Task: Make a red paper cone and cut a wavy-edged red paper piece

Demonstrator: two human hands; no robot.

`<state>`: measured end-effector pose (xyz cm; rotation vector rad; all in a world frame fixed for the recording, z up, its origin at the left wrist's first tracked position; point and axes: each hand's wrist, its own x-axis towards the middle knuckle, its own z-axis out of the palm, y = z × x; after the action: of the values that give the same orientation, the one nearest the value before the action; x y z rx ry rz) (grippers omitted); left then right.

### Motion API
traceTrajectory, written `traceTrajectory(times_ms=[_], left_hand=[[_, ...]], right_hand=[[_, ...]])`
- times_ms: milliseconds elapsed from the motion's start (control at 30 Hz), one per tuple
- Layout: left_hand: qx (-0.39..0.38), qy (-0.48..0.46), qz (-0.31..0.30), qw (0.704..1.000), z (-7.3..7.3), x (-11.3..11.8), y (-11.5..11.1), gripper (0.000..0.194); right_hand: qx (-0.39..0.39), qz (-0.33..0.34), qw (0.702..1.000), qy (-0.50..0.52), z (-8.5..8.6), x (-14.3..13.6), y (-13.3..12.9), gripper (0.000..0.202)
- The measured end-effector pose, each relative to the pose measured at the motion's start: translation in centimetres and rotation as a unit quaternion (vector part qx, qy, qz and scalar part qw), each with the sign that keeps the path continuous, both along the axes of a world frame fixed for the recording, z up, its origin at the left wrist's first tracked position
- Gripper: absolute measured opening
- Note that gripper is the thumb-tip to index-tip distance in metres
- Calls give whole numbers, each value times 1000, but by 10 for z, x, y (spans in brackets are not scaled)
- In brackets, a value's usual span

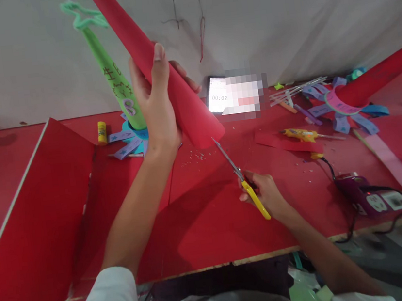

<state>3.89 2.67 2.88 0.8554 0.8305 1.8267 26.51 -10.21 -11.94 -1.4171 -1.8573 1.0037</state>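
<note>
My left hand (pixel 157 92) is wrapped round a long red paper cone (pixel 186 103), thumb on the near side. The cone tilts, its narrow end up at the top left and its wide end down over the table. In my right hand (pixel 263 191) is a pair of scissors (pixel 238 172) with yellow handles. Their blade tips meet the cone's wide rim, and whether they touch paper on both sides I cannot tell. Behind my left forearm stands a green paper cone (pixel 115 80) with a fuzzy mint star on top and a blue, strip-fringed base.
A red partition (pixel 42 204) rises at left beside a glue stick (pixel 102 133). A phone (pixel 218 94) showing a timer leans at the wall. Rightward lie a yellow glue gun (pixel 299 134), a red paper strip (pixel 277 145), another red cone (pixel 382 77) and a purple power socket (pixel 360 194) with cables.
</note>
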Motion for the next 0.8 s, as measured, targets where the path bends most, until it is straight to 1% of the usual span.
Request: traceTrajectory(times_ms=[67, 100, 267, 400, 500, 600, 800], left_hand=[[10, 15, 16, 1000, 0, 2, -1, 35], [16, 20, 20, 999, 0, 3, -2, 31], [43, 21, 11, 999, 0, 4, -6, 23], [45, 22, 7, 999, 0, 3, -7, 15], [62, 10, -8, 998, 1, 4, -8, 15], [58, 11, -6, 998, 2, 4, -8, 18], [84, 11, -26, 996, 1, 2, -8, 11]], right_hand=[[-3, 1, 1000, 1, 1, 0, 0, 65], [-3, 2, 1000, 1, 1, 0, 0, 66], [5, 2, 1000, 0, 0, 0, -1, 66], [11, -5, 1000, 1, -2, 1, -1, 66], [8, -1, 1000, 7, -2, 1, -1, 66], [14, 3, 1000, 7, 0, 1, -1, 65], [19, -6, 1000, 7, 1, -1, -2, 66]])
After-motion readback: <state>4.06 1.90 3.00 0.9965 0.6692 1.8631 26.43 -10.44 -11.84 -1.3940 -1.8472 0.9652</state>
